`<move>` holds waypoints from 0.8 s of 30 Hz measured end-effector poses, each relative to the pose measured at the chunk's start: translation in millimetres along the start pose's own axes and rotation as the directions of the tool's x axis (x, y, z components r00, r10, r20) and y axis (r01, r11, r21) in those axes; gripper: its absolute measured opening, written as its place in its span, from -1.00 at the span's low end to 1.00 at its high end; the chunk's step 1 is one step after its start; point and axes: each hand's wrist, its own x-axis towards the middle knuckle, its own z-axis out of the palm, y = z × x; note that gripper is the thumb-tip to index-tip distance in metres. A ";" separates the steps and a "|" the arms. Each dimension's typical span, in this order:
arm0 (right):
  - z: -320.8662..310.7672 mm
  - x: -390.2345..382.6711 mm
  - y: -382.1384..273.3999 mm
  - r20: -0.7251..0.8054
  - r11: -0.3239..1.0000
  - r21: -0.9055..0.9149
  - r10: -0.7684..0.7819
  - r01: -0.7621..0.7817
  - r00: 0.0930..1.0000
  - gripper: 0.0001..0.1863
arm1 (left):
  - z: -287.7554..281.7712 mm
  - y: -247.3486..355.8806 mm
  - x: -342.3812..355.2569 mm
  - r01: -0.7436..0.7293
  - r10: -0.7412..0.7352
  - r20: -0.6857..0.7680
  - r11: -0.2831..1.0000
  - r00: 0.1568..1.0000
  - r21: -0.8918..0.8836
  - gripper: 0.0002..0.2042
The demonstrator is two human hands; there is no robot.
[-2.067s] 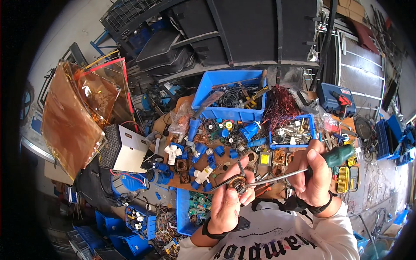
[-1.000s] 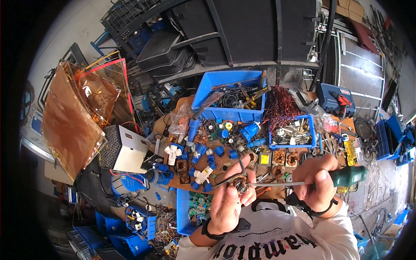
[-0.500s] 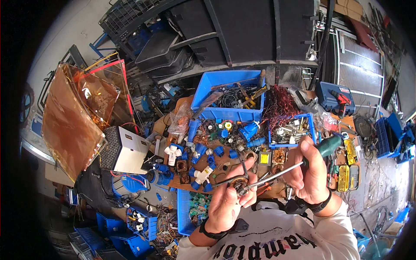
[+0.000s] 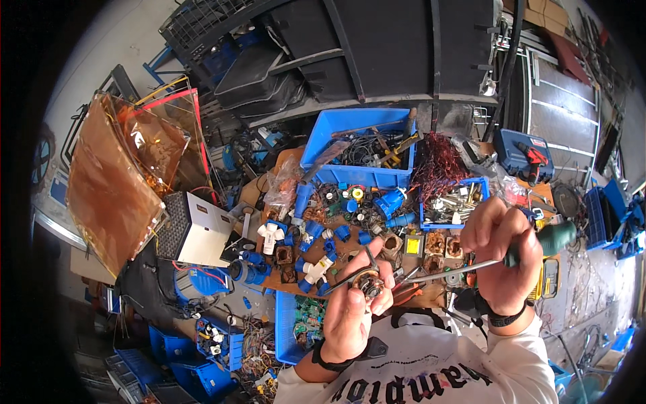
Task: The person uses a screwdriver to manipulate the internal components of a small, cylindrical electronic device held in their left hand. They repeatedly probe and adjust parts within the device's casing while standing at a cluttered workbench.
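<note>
My left hand point(image 4: 348, 322) is closed around a small round metal part point(image 4: 368, 285) with an open, ringed face turned up. Two dark, thin arms stick out beside it; whether they belong to the part I cannot tell. In my right hand point(image 4: 506, 252) is a screwdriver point(image 4: 464, 268) with a green handle and a long steel shaft. The shaft slants down to the left, its tip near the left fingers but apart from the round part. Both hands are held over the front edge of the cluttered workbench point(image 4: 350, 261).
Blue and white plastic fittings point(image 4: 315, 271) crowd the bench. Behind them stand a blue bin point(image 4: 363, 178) of tools, a tray point(image 4: 454, 223) of metal pieces and a heap of dark red wire point(image 4: 441, 161). A blue crate point(image 4: 285, 330) of green boards sits below the bench edge.
The screwdriver has come away from the round part, as my right hand moved right and tilted the shaft flatter. My left hand still grips the part, its ringed face now more visible.
</note>
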 end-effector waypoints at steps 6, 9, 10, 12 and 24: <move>11.2 -8.0 -0.7 0.352 0.873 -0.468 0.040 0.138 0.935 -0.79 | 5.6 -0.4 1.8 -0.094 0.102 -0.037 0.978 0.994 0.188 -0.34; 22.0 -16.3 7.3 0.339 0.851 -0.505 0.044 0.143 0.940 -0.72 | 6.7 -5.1 -1.1 -0.153 0.168 -0.029 0.947 0.985 0.281 -0.39; 24.4 -18.0 9.1 0.333 0.855 -0.501 0.048 0.134 0.942 -0.72 | 5.6 -6.1 -2.2 -0.171 0.189 -0.025 0.928 0.982 0.332 -0.41; 27.2 -20.4 13.0 0.318 0.862 -0.494 0.056 0.115 0.946 -0.72 | 2.0 -9.1 -3.5 -0.202 0.230 -0.011 0.879 0.973 0.431 -0.44; 32.4 -19.0 13.9 0.302 0.868 -0.492 0.098 0.067 0.948 -0.78 | 3.4 -9.5 -5.3 -0.260 0.318 0.023 0.727 0.948 0.635 -0.49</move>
